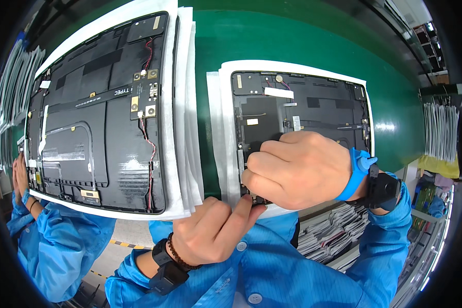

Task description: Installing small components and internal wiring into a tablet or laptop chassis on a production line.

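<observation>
In front of me a black tablet back shell, with thin cables and small boards fixed inside it, lies on white foam sheets. My right hand is closed over the shell's near left part, its fingers curled under. Whatever those fingers pinch is hidden by the hand. At the shell's near left corner my left hand has its fingertips drawn together, touching the edge. What lies between them is too small to make out. A white strip is stuck near the far edge of the shell.
On the left, a larger-looking similar shell rests on stacked foam sheets on the green table. A co-worker's hands are at its far left side. Piles of thin sheets stand at the right and below the table.
</observation>
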Tool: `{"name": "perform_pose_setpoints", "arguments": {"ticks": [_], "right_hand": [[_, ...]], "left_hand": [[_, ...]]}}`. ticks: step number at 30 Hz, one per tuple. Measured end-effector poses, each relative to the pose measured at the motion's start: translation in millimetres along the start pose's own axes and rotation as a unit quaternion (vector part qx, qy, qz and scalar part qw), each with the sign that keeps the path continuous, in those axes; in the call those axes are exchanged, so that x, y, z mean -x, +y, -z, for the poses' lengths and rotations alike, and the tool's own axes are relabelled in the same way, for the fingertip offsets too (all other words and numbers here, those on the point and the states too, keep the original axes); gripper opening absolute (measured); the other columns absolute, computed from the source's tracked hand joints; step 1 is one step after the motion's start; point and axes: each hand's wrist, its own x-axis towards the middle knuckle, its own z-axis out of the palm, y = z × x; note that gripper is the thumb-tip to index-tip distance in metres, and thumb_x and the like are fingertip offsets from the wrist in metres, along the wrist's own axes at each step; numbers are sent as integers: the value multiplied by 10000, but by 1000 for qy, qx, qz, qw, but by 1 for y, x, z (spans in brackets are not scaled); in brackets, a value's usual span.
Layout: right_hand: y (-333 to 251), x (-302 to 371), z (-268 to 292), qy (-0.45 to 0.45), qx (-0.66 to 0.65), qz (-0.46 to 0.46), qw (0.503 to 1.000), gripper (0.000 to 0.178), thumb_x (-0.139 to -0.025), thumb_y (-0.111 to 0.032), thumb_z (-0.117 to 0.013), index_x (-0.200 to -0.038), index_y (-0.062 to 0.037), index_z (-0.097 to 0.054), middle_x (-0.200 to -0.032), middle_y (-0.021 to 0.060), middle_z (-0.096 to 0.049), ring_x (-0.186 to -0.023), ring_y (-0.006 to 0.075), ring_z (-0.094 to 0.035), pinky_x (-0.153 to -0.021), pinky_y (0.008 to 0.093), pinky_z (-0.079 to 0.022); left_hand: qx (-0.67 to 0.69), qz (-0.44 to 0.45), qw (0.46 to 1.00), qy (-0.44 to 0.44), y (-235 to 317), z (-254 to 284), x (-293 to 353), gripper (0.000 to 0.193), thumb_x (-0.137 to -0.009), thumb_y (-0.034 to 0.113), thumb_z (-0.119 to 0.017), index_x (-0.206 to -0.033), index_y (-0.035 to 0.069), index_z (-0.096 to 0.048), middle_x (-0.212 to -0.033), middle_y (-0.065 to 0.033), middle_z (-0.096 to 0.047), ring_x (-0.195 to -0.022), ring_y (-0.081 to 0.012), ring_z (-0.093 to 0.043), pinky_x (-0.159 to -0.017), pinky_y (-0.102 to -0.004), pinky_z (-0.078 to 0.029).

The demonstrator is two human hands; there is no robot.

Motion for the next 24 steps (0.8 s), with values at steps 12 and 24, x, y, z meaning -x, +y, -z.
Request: {"name": "perform_pose_setpoints", "arguments": {"ticks": [12,24], "right_hand": [[0,14,9,20,0,27,999,163,-746,-168,-698,-785,-54,-590,-739,21,-435,-637,144,-538,-467,289,-474],[-9,41,13,16,46,17,999,392,-750,-146,-696,-1095,31,-753,-697,-17,-445,-617,107,-528,-461,260,-442]], "left_hand": [[14,37,999,-12,6,5,1,336,-725,148,-931,-978,15,-754,-618,-16,-476,-477,-168,-506,-412,-318,-369],[-50,-49,997,22,12,-2,0,156,-764,40,-781,-906,2,-728,-847,-91,-646,-522,-91,-510,-423,-221,-374]]}}
